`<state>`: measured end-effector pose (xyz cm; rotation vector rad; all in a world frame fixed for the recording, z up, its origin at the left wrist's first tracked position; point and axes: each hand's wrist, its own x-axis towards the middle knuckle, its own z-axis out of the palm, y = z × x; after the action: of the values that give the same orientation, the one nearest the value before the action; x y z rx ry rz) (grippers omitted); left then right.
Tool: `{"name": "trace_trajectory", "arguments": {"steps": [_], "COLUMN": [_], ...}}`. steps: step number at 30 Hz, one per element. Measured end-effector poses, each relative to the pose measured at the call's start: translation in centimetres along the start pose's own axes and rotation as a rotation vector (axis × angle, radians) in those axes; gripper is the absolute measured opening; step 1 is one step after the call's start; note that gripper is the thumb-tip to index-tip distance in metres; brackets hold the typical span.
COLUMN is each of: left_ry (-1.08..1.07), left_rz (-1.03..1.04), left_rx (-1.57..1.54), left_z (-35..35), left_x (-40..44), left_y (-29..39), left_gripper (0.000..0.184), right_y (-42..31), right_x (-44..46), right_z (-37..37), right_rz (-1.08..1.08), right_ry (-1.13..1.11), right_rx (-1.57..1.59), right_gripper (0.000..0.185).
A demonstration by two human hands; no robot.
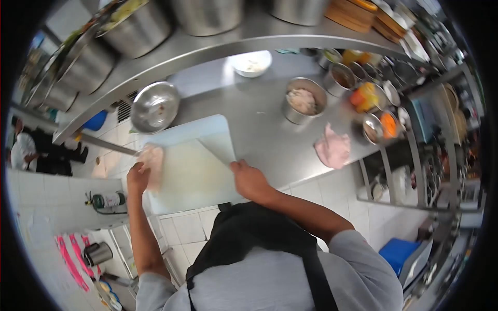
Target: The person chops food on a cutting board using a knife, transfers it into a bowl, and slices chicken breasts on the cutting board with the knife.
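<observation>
A pale pink piece, apparently raw meat (152, 165), lies along the left edge of a whitish cutting board (194, 179). My left hand (137, 178) pinches its outer side. At the board's right edge my right hand (250, 180) is closed round the handle of a knife, and the wide blade (215, 150) points up and left over the board. Beyond the board's far left corner sits a steel bowl (155, 107) with small bits inside.
A steel pot (305, 101) with pale pieces, a pink cloth (332, 147) and a white bowl (251, 64) stand on the steel counter (249, 111). Small containers (341, 79) line the right. An overhead shelf (207, 49) holds large pots. A person (31, 150) is far left.
</observation>
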<state>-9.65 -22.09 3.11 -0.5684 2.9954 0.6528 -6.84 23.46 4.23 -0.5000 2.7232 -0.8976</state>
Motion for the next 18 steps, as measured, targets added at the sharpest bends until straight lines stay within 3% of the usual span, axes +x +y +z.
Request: {"name": "trace_trajectory", "arguments": {"steps": [5, 8, 10, 11, 12, 13, 14, 16, 18], "left_ry": [0.028, 0.085, -0.145, 0.052, 0.050, -0.025, -0.104, -0.185, -0.169], "left_rz": [-0.001, 0.014, -0.021, 0.173, 0.228, 0.106, 0.014, 0.069, 0.126], "left_rx": [0.059, 0.010, 0.010, 0.110, 0.207, 0.199, 0.155, 0.119, 0.111], "left_z": [-0.3, 0.5, 0.5, 3.0, 2.2, -0.6, -2.2, -0.9, 0.0], "left_x": [-2.2, -1.5, 0.2, 0.6, 0.6, -0.6, -1.0, 0.9, 1.0], "left_y": [2.0, -0.3, -1.1, -5.6, -5.8, -2.1, 1.7, -1.2, -1.8], "left_gripper": [0.046, 0.040, 0.037, 0.036, 0.037, 0.038, 0.039, 0.042, 0.038], "right_y": [-3.0, -1.5, 1.2, 3.2, 3.2, 2.3, 3.9, 9.9, 16.1], "right_x": [2.2, 1.6, 0.9, 0.4, 0.0, -0.3, -0.9, -1.6, -3.1], "right_z": [1.5, 3.2, 4.5, 4.8, 3.5, 0.2, -0.5, -4.0, -8.7], "right_rz": [-0.043, -0.094, -0.141, -0.171, -0.127, -0.011, -0.017, 0.078, 0.414], "right_ry": [-0.007, 0.014, 0.025, 0.017, 0.056, -0.047, 0.149, 0.336, 0.541], "right_rx": [-0.144, -0.212, -0.186, -0.130, -0.136, -0.138, -0.058, -0.227, -0.455], "right_gripper": [0.027, 0.024, 0.023, 0.023, 0.027, 0.034, 0.036, 0.041, 0.053]}}
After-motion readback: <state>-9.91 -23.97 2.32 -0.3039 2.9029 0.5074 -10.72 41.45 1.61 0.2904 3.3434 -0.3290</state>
